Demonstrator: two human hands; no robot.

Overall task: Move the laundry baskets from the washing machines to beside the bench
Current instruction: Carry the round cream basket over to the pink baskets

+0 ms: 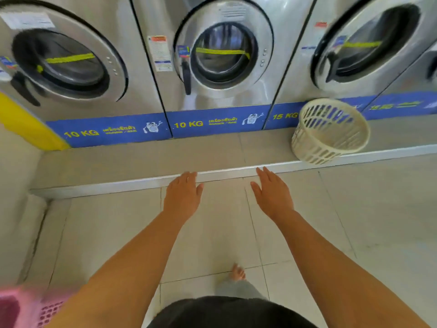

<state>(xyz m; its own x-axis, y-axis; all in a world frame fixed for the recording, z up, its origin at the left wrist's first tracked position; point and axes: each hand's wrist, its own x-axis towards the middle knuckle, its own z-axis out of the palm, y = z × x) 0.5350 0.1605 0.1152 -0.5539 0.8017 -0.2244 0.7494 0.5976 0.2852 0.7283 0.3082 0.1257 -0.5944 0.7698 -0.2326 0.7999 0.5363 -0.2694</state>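
Note:
A round cream laundry basket [331,133] with slotted walls lies tipped on the raised step, in front of the 15 KG washing machine [369,46] at the right. A pink basket [30,308] shows at the bottom left corner, partly behind my left forearm. My left hand [183,197] and my right hand [274,195] are stretched forward over the floor tiles, palms down, fingers apart, holding nothing. The cream basket is well to the right of my right hand.
Two 10 KG washing machines [224,55] with shut round doors stand on the grey step [142,162], whose white edge runs across the view. A yellow panel [21,121] is at the left. My bare foot [237,273] is on the tiled floor.

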